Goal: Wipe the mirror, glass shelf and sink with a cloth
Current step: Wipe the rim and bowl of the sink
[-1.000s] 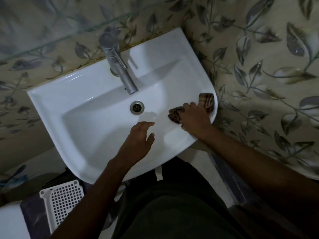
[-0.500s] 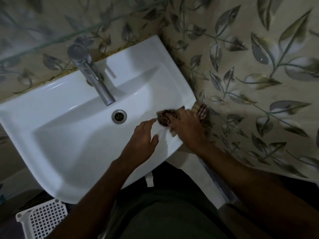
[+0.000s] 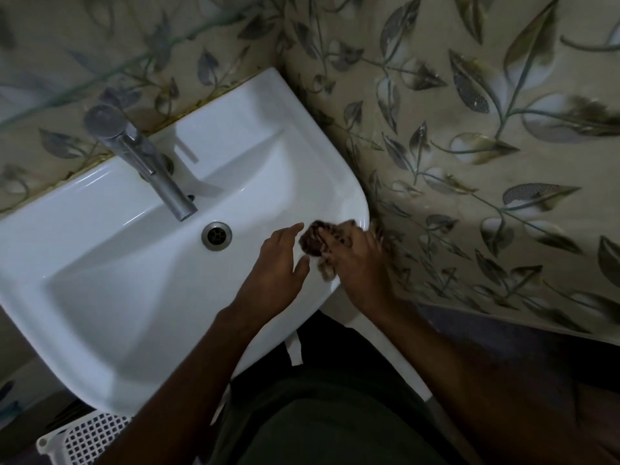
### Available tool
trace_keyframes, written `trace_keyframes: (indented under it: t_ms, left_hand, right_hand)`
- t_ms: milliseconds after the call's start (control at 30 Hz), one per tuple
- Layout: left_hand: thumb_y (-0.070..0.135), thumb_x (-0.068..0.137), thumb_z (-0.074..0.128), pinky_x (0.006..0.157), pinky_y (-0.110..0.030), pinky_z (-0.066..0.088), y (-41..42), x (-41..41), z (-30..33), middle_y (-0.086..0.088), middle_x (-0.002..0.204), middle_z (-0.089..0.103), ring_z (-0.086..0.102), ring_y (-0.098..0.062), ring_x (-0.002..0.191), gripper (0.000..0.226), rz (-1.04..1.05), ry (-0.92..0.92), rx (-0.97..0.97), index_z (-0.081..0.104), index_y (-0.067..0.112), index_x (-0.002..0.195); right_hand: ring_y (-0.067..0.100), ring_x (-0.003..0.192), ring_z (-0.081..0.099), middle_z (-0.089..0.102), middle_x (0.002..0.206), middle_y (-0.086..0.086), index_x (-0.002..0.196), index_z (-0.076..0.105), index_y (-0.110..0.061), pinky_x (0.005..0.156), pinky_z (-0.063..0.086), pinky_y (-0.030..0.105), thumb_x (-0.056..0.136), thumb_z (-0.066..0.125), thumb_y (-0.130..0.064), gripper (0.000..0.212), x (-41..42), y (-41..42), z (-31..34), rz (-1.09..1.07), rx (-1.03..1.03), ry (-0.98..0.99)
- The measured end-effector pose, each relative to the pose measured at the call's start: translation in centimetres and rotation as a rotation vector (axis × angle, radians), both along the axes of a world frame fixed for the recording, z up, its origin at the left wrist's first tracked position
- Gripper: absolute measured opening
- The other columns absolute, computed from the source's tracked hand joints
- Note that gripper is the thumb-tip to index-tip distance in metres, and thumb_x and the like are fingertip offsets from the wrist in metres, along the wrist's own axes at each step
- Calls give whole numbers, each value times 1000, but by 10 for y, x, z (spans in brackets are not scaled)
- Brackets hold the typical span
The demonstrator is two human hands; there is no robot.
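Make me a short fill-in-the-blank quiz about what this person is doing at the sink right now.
1. The cloth is held in the ____ hand.
2. The left hand hovers open over the ____.
3. The cloth is at the sink's ____ rim.
4. The drain lies just below the ____.

Missing words: right; sink; right; tap

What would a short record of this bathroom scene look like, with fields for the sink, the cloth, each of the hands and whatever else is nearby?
sink: white ceramic wall-mounted sink, metal drain in the basin
tap: grey metal single-lever tap at the back rim
cloth: brown patterned cloth, bunched on the sink's right rim
right hand: grips the cloth, pressing it on the rim
left hand: fingers straight, over the basin beside the cloth, holds nothing
wall: beige leaf-patterned tiles
below sink: white perforated plastic basket
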State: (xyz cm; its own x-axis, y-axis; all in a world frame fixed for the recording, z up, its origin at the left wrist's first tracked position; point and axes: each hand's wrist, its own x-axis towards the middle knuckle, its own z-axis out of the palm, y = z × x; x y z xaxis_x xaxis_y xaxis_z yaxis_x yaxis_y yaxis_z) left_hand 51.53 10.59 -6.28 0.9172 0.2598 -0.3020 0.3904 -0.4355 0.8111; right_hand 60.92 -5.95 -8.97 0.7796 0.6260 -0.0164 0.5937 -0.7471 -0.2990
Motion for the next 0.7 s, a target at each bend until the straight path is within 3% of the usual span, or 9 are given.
trace_keyframes:
  t_ms: [100,167,267,367,433,500,567,633,700]
  left_hand:
    - [27,98,54,112,-35,36,2,0,0,4,149,37,40,-15,134,59,22,15,0,29,28,152]
    - [28,99,53,112,-36,37,4,0,0,4,149,37,40,-15,134,59,25,23,16,29,27,152]
    - [29,99,52,112,-39,37,7,0,1,3,149,38,40,-16,134,58,36,31,28,28,26,152]
    - [29,99,53,113,-39,37,9,-3,4,3,149,38,40,-16,134,58,56,32,33,28,26,152]
    - [30,99,52,113,-37,36,12,-7,6,5,150,37,40,-15,135,58,69,30,36,27,27,152]
    - [30,99,52,113,-36,36,15,-12,6,6,150,36,38,-14,136,58,94,34,31,27,29,152]
    - [30,99,52,113,-36,36,17,-16,7,7,150,36,38,-14,137,58,119,36,33,26,29,152]
    - [30,99,52,114,-36,35,20,-18,8,6,151,36,37,-15,138,59,142,40,41,27,28,152]
    - [30,99,52,114,-36,34,23,-18,8,5,151,36,37,-16,138,58,168,52,48,28,26,152]
  right_hand:
    - [40,99,58,61,115,17,137,58,-24,88,49,48,88,70,-18,51,2,-8,-1,132,1,-33]
    - [33,105,56,62,113,7,124,64,-31,95,46,46,96,54,-43,31,23,4,3,44,-18,64]
    - [23,99,54,58,101,-3,106,66,-29,93,47,44,91,45,-66,45,59,27,10,-128,65,79]
    - [33,97,57,61,104,10,123,66,-19,85,51,44,91,69,-37,37,58,27,15,-124,88,14]
    - [39,92,58,60,104,21,137,59,-14,76,50,42,86,75,-16,54,43,13,10,-3,26,-92]
    - [38,94,56,58,110,19,143,52,-17,76,48,40,85,76,-16,63,35,-2,-2,6,0,-99]
    - [35,106,53,53,122,12,146,44,-31,84,48,41,93,65,-23,57,39,-2,-2,-27,-16,-27]
    - [29,116,48,48,130,3,141,36,-44,93,45,46,101,40,-31,42,51,13,1,-99,-8,64]
    - [31,111,51,52,124,4,134,42,-38,90,47,49,103,31,-35,32,62,35,9,-169,58,31]
